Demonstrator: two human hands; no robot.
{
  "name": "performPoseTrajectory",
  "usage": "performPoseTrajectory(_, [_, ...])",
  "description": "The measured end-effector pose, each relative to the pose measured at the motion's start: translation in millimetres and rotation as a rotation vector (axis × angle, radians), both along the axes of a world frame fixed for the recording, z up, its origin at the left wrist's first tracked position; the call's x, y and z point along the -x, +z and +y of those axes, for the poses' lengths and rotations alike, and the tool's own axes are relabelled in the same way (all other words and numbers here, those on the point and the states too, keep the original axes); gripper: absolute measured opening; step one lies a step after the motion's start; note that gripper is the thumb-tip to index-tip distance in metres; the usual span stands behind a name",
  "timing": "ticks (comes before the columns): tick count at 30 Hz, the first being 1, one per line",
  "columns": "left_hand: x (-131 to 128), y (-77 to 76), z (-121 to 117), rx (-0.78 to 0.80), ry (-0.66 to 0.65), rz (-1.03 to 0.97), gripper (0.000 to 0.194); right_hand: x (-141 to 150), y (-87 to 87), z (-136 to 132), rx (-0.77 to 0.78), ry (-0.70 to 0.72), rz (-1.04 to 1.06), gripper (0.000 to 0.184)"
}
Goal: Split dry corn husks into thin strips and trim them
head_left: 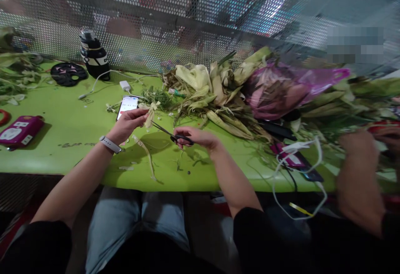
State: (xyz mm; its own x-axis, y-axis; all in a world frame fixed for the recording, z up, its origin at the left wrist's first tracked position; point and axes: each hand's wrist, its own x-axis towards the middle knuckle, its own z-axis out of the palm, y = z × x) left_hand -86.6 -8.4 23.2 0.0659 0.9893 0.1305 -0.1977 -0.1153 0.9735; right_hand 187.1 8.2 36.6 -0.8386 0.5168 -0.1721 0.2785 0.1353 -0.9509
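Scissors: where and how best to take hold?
By the dark handles, probably from the right, where the right hand has them; the slim blades reach left toward the husk pinched in the left hand.

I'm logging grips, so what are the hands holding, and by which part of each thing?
The left hand pinches a pale corn husk piece at its side, around mid-length; the right hand holds scissors by their dark handles.

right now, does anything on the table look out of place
Yes, the white cable at right hangs looped over the table's front edge, where it might snag. Plant scraps lie loose, apart from the husk pile.
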Motion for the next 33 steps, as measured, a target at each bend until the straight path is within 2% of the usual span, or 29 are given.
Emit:
performPoseTrajectory(9, [1.1,-4.6,0.5,-0.031,-0.137,0.184,0.035,1.1,0.8,-0.9,0.018,-0.002,0.010,0.048])
performPoseTrajectory(19, [3.4,-10.4,2.5,0.019,-0.136,0.102,0.029,6.6,3.5,-3.4,0.048,-0.034,0.048,0.051])
performPoseTrajectory(26, [3.8,-10.5,2.3,0.022,-0.160,0.105,0.027,2.6,-2.5,0.1,0.025,-0.037,0.067,0.045])
performPoseTrajectory(33, [3.0,-10.6,2.1,0.027,-0.152,0.096,0.025,5.1,0.8,-2.8,0.023,-0.068,0.059,0.047])
